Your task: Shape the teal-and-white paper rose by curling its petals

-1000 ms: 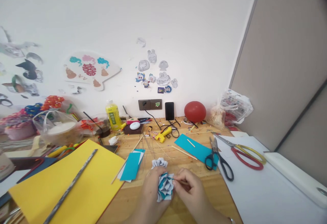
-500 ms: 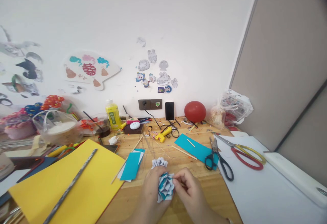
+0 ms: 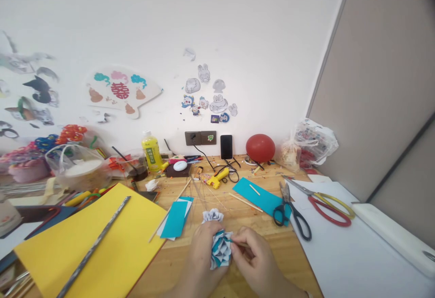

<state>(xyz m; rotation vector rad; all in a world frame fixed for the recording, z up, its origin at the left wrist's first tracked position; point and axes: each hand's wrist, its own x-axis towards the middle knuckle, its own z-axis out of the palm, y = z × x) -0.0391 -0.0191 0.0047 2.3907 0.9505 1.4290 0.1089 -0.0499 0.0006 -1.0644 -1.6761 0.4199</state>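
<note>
My left hand (image 3: 204, 250) is closed around a paper flower (image 3: 221, 252) with ruffled white and blue petals. A second ruffled white paper piece (image 3: 213, 215) shows just beyond that hand's fingers. At the flower's right edge, my right hand (image 3: 253, 255) pinches a thin wooden stick (image 3: 243, 244), its tip by the petals. Whether the tip touches the paper I cannot tell. Cut blue and white paper pieces (image 3: 175, 218) lie beyond my left hand, to the left.
Yellow card (image 3: 102, 234) with a dark patterned strip (image 3: 98, 239) covers the left. A yellow glue gun (image 3: 217, 179) lies ahead, with a red balloon (image 3: 260, 147) behind. Black-handled scissors (image 3: 291, 212) and red-and-yellow-handled scissors (image 3: 326, 203) lie right, beside blue paper (image 3: 251, 194). A yellow drink bottle (image 3: 151, 152) stands at the back.
My right fingers have shifted slightly at the flower's edge, and more of the stick shows. The flower stays in my left hand. The whole view has moved a little.
</note>
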